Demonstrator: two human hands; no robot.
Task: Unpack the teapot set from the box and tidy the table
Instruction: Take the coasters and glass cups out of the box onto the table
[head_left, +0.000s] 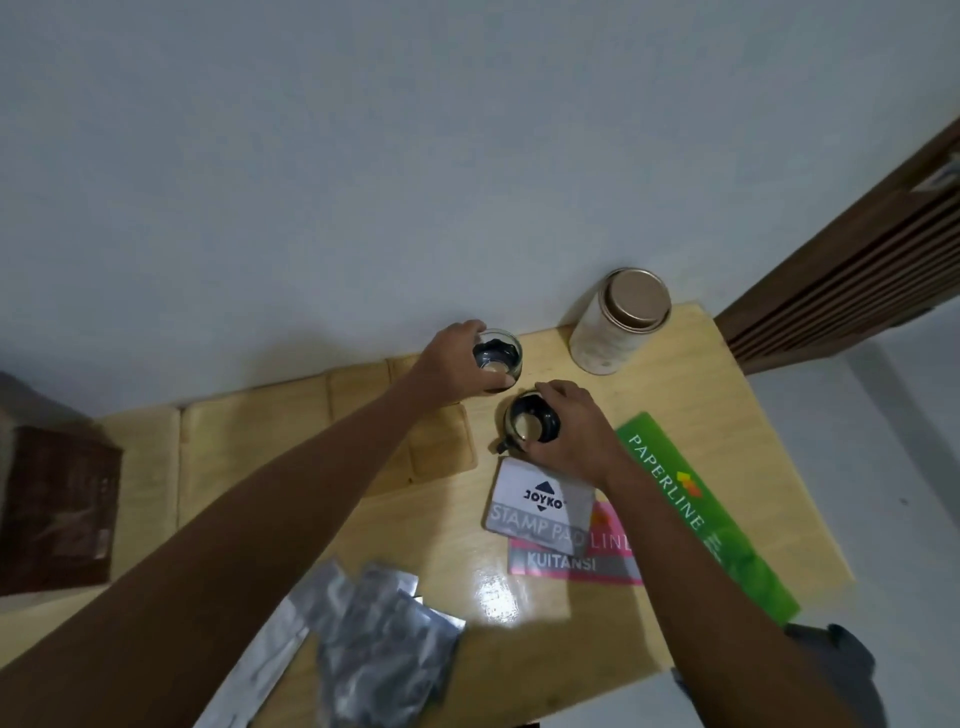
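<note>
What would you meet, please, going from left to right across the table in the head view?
Brown box → silver foil bags → left hand gripping a glass cup → right hand on a second glass cup → round tin → green Paperline pad.

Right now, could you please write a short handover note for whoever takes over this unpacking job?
Left hand grips a small clear glass cup near the wall. Right hand grips a second glass cup with a dark handle beside the white stamp pad box. Both cups are unpacked, on the pale wooden table. Left: crumpled silver wrapping still litters the front edge; clear it.
</note>
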